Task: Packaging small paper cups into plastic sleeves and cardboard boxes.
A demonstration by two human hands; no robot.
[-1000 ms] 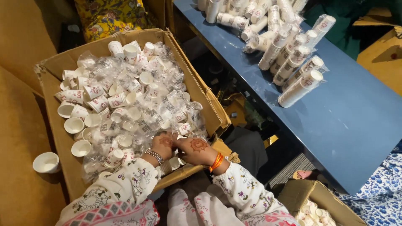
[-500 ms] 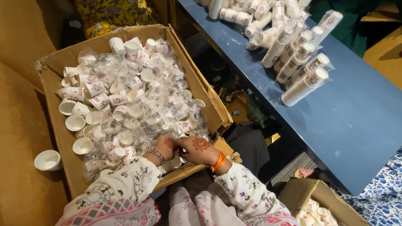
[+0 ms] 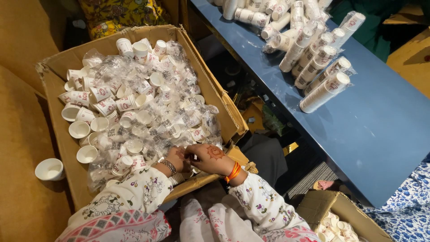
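Observation:
A big cardboard box [image 3: 210,76] lies open before me, filled with several small white paper cups [image 3: 103,105] and clear plastic wrappers. My left hand [image 3: 177,159] and my right hand [image 3: 210,157] meet at the box's near edge, fingers bent together over something small among the cups and wrap. What they pinch is hidden between them. The left wrist wears a metal bracelet, the right an orange thread band. Both sleeves are white with a floral print.
A blue table [image 3: 371,125] runs along the right, carrying several wrapped stacks of cups [image 3: 322,89]. One loose cup [image 3: 50,169] stands on the tan surface left of the box. A smaller cardboard box with cups [image 3: 336,219] sits at bottom right.
Both hands stay at the box's near edge, fingers still working together. The view has shifted slightly; nothing else has moved.

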